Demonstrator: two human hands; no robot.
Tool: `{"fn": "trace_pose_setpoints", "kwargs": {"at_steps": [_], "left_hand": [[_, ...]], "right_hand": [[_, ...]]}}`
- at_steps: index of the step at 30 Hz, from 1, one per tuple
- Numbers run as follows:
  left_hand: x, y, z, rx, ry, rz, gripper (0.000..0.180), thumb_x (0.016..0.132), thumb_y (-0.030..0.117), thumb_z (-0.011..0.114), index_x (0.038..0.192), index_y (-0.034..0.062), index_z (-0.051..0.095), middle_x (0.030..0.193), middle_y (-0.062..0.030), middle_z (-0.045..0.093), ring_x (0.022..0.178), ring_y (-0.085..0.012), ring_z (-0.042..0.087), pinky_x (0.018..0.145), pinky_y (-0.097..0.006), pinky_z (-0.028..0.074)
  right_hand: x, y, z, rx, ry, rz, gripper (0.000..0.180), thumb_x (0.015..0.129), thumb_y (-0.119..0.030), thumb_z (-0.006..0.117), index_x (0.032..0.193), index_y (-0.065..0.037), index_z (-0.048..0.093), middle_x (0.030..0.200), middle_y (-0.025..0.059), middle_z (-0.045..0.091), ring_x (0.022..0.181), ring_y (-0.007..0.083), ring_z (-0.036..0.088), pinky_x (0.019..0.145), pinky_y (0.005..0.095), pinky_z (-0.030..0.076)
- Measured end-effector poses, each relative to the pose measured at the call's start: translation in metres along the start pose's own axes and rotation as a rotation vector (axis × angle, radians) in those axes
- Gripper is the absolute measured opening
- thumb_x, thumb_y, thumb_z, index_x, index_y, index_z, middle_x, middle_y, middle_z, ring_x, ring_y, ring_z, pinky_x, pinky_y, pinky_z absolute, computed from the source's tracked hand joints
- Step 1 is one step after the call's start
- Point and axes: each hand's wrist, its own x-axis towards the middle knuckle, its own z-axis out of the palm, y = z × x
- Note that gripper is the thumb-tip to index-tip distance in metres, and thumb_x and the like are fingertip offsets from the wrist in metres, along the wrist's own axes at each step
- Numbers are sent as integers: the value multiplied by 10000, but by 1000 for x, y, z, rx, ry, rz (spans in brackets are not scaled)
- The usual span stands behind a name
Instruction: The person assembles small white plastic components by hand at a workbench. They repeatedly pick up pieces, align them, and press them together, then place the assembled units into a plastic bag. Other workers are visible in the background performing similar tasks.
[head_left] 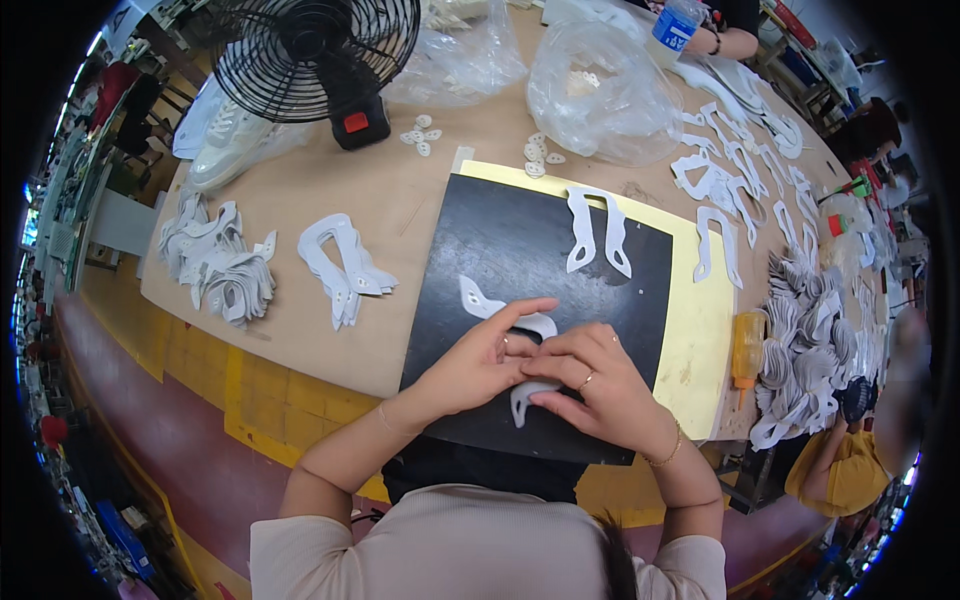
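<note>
A curved white cut-out piece (492, 306) lies on the black mat (480, 245), partly under both hands. My left hand (478, 362) presses its fingers on the piece's middle. My right hand (592, 385), with a ring, pinches the piece's lower end (521, 402) against the mat. Both hands meet over the piece, and its centre is hidden. A second white U-shaped piece (598, 230) lies farther back on the mat, untouched.
Stacks of white pieces lie at left (215, 262), centre-left (345, 265) and right (812, 345). An orange glue bottle (747, 345) stands by the yellow board (700, 330). A black fan (315, 50) and clear bags (600, 90) sit at the back. Other people work at far right.
</note>
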Motion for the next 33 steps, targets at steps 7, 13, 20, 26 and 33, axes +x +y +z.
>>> {"fn": "trace_pose_setpoints", "kwargs": {"at_steps": [7,13,20,26,33], "left_hand": [[-2,1,-23,-414,-124,-259,678,1016,95,403,1601,138,64,958,-108,651,904,-178,659,872,-325,526],[-1,21,-16,-350,1,-357,577,1051,193,371,1573,103,143,1043,-183,672,1050,-262,680,952,-364,520],[4,50,-33,311,208,-122,403,1013,198,528,1376,31,472,1035,-128,684,907,-174,680,833,-301,528],[50,83,-62,733,467,190,228,931,154,642,1068,-22,691,878,-80,704,801,-132,660,755,-268,517],[172,76,-130,1312,537,417,275,844,159,715,1049,-22,721,916,-157,718,840,-239,686,785,-337,524]], "right_hand": [[-4,6,0,-51,-216,-39,516,805,-247,759,1306,-212,641,1088,8,595,978,216,538,853,373,406],[2,7,5,-106,-178,-126,273,812,-239,764,1058,-147,692,1087,16,588,976,226,553,880,375,397],[-7,18,-2,86,-92,42,147,828,-169,762,927,-97,680,972,21,666,1031,211,590,901,361,427],[-35,3,-15,622,8,312,95,868,-94,732,916,-52,661,908,68,715,903,216,674,786,315,515],[-27,-12,-24,829,69,570,150,931,-61,660,1064,7,671,843,57,709,754,89,682,606,206,526]]}}
